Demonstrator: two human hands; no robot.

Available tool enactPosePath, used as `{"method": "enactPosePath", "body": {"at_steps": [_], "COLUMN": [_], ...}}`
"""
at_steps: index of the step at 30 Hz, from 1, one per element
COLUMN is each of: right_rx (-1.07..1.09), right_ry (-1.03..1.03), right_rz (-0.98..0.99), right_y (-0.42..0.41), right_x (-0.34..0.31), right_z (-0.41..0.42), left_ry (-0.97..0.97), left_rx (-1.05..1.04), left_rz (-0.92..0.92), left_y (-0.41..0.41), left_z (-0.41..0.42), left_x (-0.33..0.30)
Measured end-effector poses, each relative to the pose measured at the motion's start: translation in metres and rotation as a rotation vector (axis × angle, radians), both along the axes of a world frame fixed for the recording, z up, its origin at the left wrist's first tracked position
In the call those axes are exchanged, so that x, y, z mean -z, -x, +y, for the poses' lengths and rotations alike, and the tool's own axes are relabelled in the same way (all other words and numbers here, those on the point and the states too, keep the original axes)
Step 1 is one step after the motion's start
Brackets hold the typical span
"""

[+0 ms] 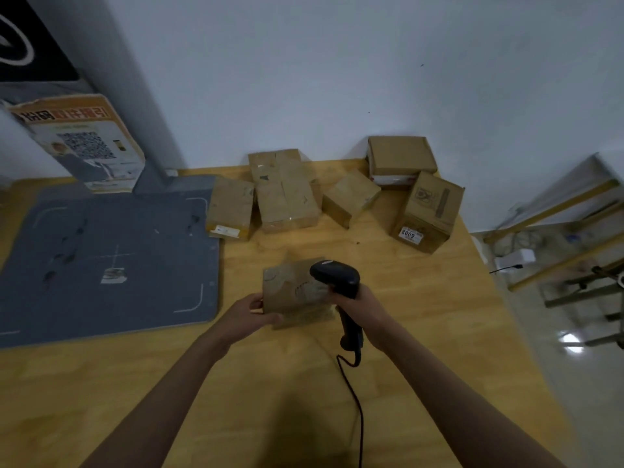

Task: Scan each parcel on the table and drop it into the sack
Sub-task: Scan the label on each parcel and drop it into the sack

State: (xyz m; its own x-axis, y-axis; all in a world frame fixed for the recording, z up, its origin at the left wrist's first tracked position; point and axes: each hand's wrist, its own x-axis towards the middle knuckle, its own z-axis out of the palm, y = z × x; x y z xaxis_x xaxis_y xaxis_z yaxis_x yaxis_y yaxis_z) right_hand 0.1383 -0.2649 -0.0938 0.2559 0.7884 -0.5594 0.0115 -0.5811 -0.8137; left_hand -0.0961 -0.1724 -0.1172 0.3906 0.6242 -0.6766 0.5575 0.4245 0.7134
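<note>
A small brown cardboard parcel (pixel 290 289) is held just above the wooden table (pixel 422 298) in the middle of the view. My left hand (pixel 250 314) grips its left side. My right hand (pixel 363 307) grips the handle of a black corded barcode scanner (pixel 337 276), whose head sits over the parcel's right end. Several more cardboard parcels lie at the back of the table, among them one (pixel 231 209) on the left, a larger one (pixel 287 194) beside it and a box (pixel 427 212) with a white label. No sack is in view.
A grey mat (pixel 111 261) with white corner marks covers the table's left part. A sign (pixel 84 143) with a QR code leans on a grey post behind it. The scanner's cable (pixel 358 400) trails toward me. Wooden frames (pixel 557 244) stand on the floor to the right.
</note>
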Motion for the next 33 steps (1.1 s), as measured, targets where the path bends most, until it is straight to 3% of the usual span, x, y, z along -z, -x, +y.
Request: {"method": "enactPosePath", "body": {"at_steps": [14, 21, 26, 33], "right_rx": [0.043, 0.104, 0.181, 0.214], "right_ry": [0.086, 0.146, 0.127, 0.104], "right_rz": [0.23, 0.218, 0.114, 0.212], "right_y": [0.108, 0.127, 0.119, 0.106], "right_x": [0.007, 0.028, 0.029, 0.03], "right_z": [-0.116, -0.156, -0.149, -0.108], "left_ry": [-0.033, -0.006, -0.017, -0.011], "left_rx": [-0.019, 0.033, 0.066, 0.051], "left_rz": [-0.02, 0.065, 0.167, 0.159], "left_y": [0.113, 0.131, 0.123, 0.1], "left_z": [-0.112, -0.142, -0.131, -0.101], "left_x": [0.011, 0.02, 0.021, 0.016]}}
